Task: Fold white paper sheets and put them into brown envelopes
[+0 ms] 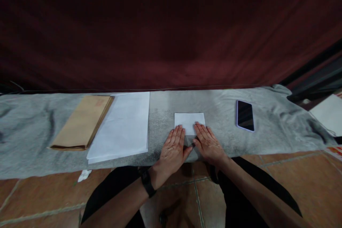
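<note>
A small folded sheet of white paper (189,120) lies flat on the grey cloth in front of me. On its near left corner rest the fingertips of my left hand (173,146), palm down with the fingers stretched out. My right hand (207,141) lies flat the same way over the near right corner. Both thumbs point inward, close to each other below the paper's near edge. Neither hand grips anything. The paper's near corners are hidden under the fingers.
Left of my hands lies a stack of large white sheets (125,124), partly beside a pile of brown envelopes (81,121). A phone (245,115) in a purple case lies to the right. The grey cloth (160,114) ends at a dark red curtain (171,50) behind.
</note>
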Demonstrator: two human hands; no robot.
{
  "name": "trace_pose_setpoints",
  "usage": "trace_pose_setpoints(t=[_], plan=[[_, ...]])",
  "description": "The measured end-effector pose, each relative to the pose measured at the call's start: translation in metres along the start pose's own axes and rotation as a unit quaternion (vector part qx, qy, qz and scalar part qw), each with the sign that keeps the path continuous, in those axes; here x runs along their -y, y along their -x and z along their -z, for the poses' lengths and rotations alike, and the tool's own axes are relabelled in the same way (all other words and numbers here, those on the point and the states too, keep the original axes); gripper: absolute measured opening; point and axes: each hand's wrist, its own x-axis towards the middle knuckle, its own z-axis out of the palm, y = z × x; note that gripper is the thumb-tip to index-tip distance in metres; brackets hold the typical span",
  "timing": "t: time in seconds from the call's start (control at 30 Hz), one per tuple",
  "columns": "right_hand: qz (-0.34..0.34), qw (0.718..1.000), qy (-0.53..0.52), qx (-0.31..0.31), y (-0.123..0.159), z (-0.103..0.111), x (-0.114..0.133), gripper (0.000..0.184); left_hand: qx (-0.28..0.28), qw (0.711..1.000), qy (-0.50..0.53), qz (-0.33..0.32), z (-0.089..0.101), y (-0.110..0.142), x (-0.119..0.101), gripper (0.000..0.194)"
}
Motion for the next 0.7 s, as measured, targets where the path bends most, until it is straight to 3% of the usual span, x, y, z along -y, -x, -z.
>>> trace_pose_setpoints(t=[0.33,0.53,0.7], plan=[[-0.054,0.998,-0.01,-0.011,0.004,0.006,-0.012,0.056,-0.022,0.998,-0.016,0.052,0.006,0.002,0.0,0.065],[-0.055,0.996,-0.063,0.011,-0.017,0.016,-0.002,0.055,-0.018,0.999,0.014,0.027,0.005,-0.021,-0.005,0.061],[-0.029,0.997,-0.073,0.026,-0.033,0.011,0.008,0.055,-0.006,1.0,0.017,0.019,-0.006,-0.04,-0.007,0.057]])
